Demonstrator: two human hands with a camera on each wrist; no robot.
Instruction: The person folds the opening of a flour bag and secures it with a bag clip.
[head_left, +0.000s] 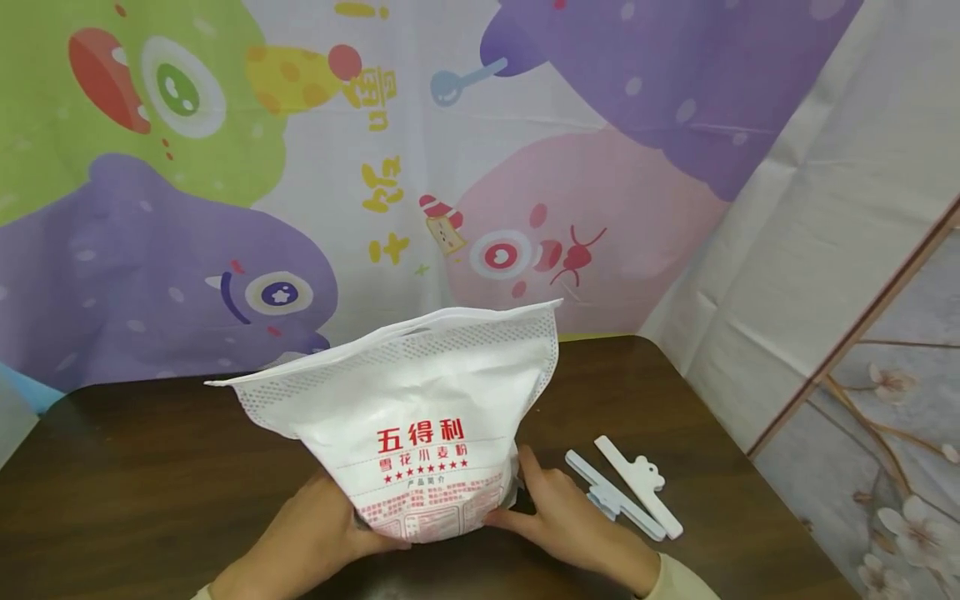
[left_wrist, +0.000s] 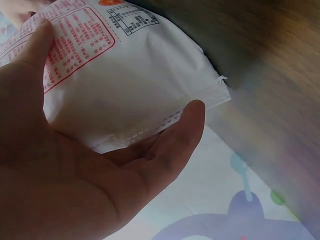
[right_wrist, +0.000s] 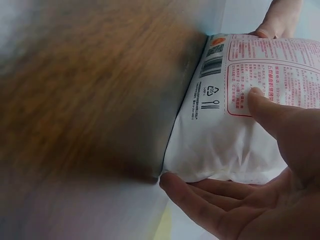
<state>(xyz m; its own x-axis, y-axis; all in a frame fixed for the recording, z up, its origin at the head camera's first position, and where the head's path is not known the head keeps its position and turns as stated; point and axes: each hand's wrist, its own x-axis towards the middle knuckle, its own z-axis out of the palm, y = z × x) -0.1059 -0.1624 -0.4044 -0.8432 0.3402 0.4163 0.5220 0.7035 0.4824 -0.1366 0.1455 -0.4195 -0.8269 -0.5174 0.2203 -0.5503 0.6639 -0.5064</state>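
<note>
A white flour bag (head_left: pixel 435 392) with red print stands upright on the dark table, its wide top edge flaring out to both sides. A narrow gap shows between the layers at its top. My left hand (head_left: pixel 318 521) grips the lower left side, its thumb across the printed front and its fingers (left_wrist: pixel 175 140) along the side seam. On the opposite side my right hand (head_left: pixel 558 512) holds the bag low down, thumb on the front. In the right wrist view its fingers (right_wrist: pixel 200 202) reach around the side near the bottom corner. The bag's back is hidden.
A white sealing clip (head_left: pixel 637 483) and a light blue sealing clip (head_left: pixel 611 498) lie side by side to the right of my right hand. Behind the wooden table (head_left: pixel 150 450) hangs a cartoon-printed cloth (head_left: pixel 405 208). A floral panel (head_left: pixel 892 433) stands at the right.
</note>
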